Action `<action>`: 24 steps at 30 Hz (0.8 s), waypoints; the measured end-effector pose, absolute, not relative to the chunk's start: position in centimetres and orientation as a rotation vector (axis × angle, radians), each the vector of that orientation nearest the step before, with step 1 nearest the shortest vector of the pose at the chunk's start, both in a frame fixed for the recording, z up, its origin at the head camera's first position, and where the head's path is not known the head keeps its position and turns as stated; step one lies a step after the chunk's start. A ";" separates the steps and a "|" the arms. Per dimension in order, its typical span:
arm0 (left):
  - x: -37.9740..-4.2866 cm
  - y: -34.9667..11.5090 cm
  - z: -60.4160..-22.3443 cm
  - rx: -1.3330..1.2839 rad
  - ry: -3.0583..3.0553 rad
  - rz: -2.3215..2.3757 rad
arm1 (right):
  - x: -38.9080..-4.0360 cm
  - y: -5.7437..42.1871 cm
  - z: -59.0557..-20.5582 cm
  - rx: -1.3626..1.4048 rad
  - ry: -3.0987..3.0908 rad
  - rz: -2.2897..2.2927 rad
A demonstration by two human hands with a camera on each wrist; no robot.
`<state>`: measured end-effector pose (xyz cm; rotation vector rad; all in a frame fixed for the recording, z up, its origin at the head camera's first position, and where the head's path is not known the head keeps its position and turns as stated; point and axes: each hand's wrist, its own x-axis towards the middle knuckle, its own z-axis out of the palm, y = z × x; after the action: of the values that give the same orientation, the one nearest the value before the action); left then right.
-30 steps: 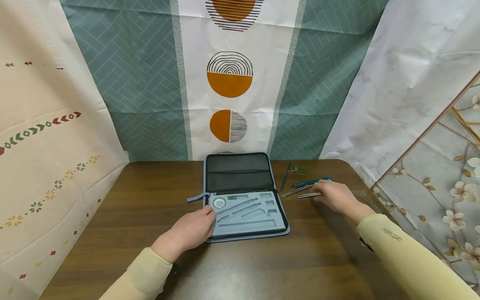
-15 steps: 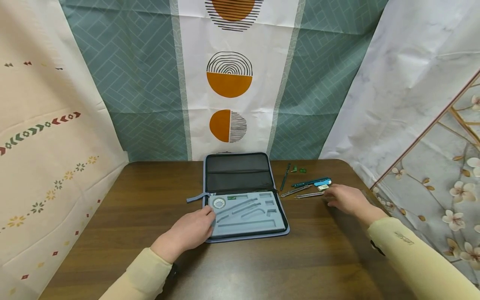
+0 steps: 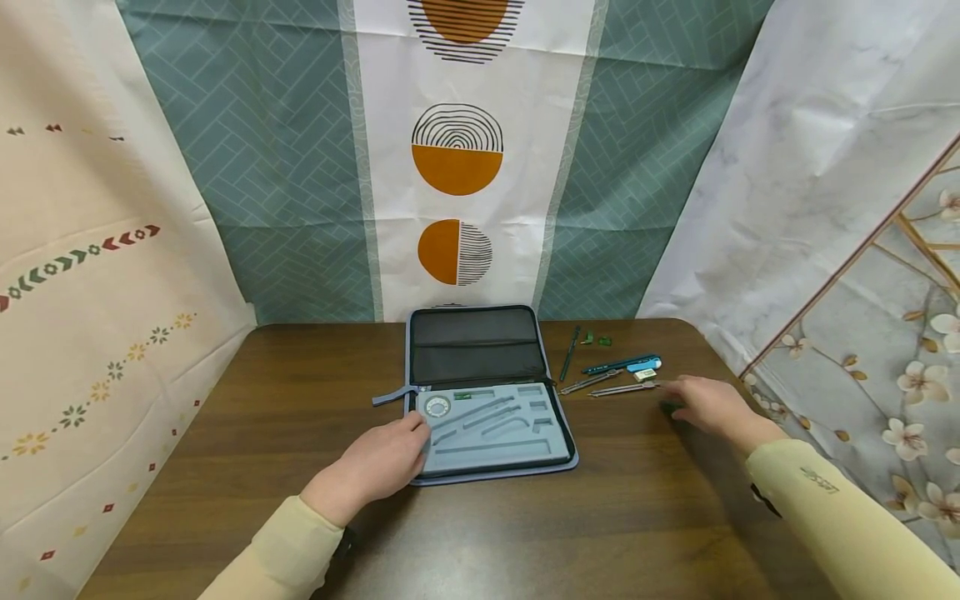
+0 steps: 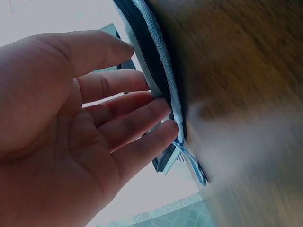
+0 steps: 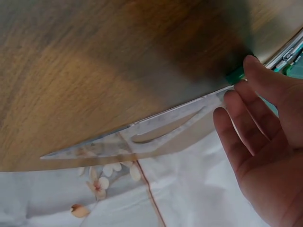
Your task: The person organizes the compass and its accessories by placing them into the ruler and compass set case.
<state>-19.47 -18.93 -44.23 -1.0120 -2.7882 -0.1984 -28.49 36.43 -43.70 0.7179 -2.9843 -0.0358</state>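
An open zip case [image 3: 485, 472] with a pale blue moulded tray [image 3: 492, 460] lies on the table. My left hand [image 3: 386, 454] rests at its left edge; the left wrist view shows fairly straight fingertips [image 4: 171, 130] touching the blue piping. The tray bears a round white dial [image 3: 437, 406] and a small green piece [image 3: 462, 396]. Right of the case, my right hand [image 3: 708, 406] pinches a small green block [image 5: 235, 75] between thumb and forefinger, near the tabletop. Its exact kind is partly hidden. Under that hand lies a clear plastic drawing template [image 5: 165, 112] with a curved cutout.
Silver compasses [image 3: 624, 389], another compass-like tool [image 3: 592, 382], a white eraser [image 3: 645, 375], a teal pen [image 3: 607, 366] and a bright blue piece [image 3: 643, 364] lie together. Behind are a dark pencil [image 3: 570, 353] and green bits [image 3: 604, 341]. Curtains [image 3: 450, 275] border the table.
My right hand has drawn back rightwards from the silver compasses, uncovering the white eraser and blue piece. A green block now shows at its fingers. The left hand has stayed put.
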 end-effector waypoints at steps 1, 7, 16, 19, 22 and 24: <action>-19.5 -18.9 -44.2 -1.011 -2.788 -0.199 | -28.5 36.4 -43.7 0.714 -2.993 -0.035; -19.4 -19.0 -44.2 -1.014 -2.785 -0.195 | -28.2 36.5 -43.5 0.710 -3.027 -0.014; -19.4 -19.0 -44.1 -1.003 -2.820 -0.200 | -28.1 36.5 -44.0 0.722 -2.969 -0.023; -19.4 -19.0 -44.0 -1.002 -2.822 -0.197 | -28.1 36.5 -44.2 0.721 -2.956 -0.027; -19.4 -19.0 -43.9 -1.000 -2.822 -0.195 | -28.2 36.6 -44.3 0.718 -2.955 -0.025; -19.4 -19.0 -43.9 -1.001 -2.820 -0.197 | -28.2 36.6 -44.4 0.715 -2.953 -0.025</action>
<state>-19.37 -19.02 -43.92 -1.0011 -2.8200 -0.1967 -28.23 36.60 -44.40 0.7150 -2.9534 -0.0248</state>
